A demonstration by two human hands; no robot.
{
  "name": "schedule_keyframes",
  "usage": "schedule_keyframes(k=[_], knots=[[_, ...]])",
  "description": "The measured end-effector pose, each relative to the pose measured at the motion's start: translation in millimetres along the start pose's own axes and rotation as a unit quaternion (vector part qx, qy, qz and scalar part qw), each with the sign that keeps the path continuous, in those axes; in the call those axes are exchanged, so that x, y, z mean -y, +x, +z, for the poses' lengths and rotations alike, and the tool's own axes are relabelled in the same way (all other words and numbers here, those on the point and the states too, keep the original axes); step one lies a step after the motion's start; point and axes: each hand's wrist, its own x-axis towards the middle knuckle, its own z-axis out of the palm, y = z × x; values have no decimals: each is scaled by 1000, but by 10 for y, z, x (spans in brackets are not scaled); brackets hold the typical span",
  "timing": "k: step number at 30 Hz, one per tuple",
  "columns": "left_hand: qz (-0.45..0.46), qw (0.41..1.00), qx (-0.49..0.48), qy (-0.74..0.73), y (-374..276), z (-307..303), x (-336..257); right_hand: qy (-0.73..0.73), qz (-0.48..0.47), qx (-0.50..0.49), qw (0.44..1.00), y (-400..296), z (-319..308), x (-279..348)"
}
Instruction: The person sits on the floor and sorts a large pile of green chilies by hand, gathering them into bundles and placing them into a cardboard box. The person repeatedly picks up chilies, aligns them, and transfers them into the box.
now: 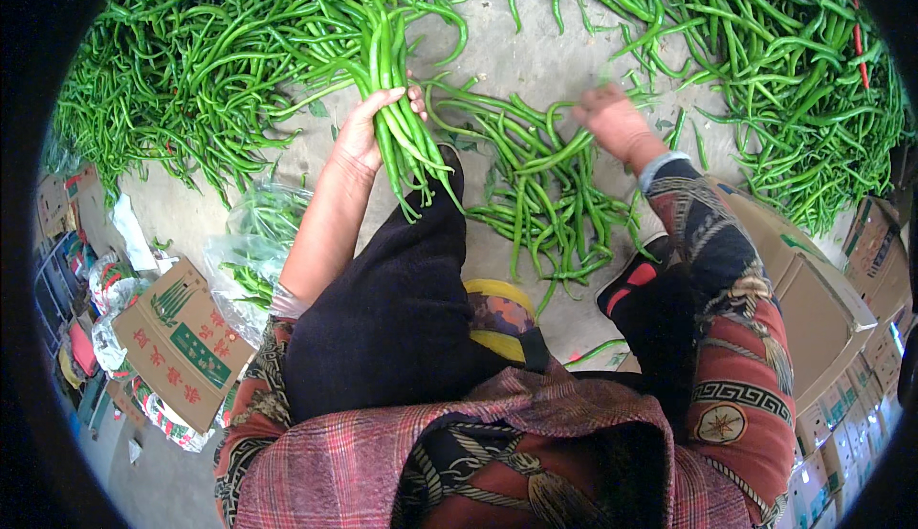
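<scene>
My left hand (373, 116) grips a bunch of long green chili peppers (391, 77), its thumb laid across the front of them. The bunch hangs over my left knee, thin stems pointing towards me. My right hand (609, 116) is blurred above the far right edge of a smaller loose pile of green chilies (552, 199) on the concrete floor (523, 48). A faint green smear shows by its fingers; whether they hold a pepper is not clear. That smaller pile lies between my feet.
Large heaps of green chilies spread at the far left (215, 63) and far right (774, 48). Clear plastic bags of chilies (251, 271) stand by my left forearm. A printed cardboard box (183, 342) is at left, an open carton (789, 292) at right. Something yellow-edged and round (502, 314) sits between my legs.
</scene>
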Motion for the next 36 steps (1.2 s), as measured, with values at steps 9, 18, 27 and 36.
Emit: schedule_keyframes(k=[9, 18, 27, 36], knots=[[11, 1000, 8, -1, 11, 68, -89, 406, 368, -164, 820, -524, -279, -464], [30, 999, -8, -11, -109, -105, -153, 581, 222, -145, 769, -232, -99, 1693], [35, 999, 2, 32, -102, 15, -148, 116, 71, -44, 990, 100, 57, 1414], [80, 987, -37, 134, -221, 659, -77, 614, 406, -232, 636, -281, -1029, 471]])
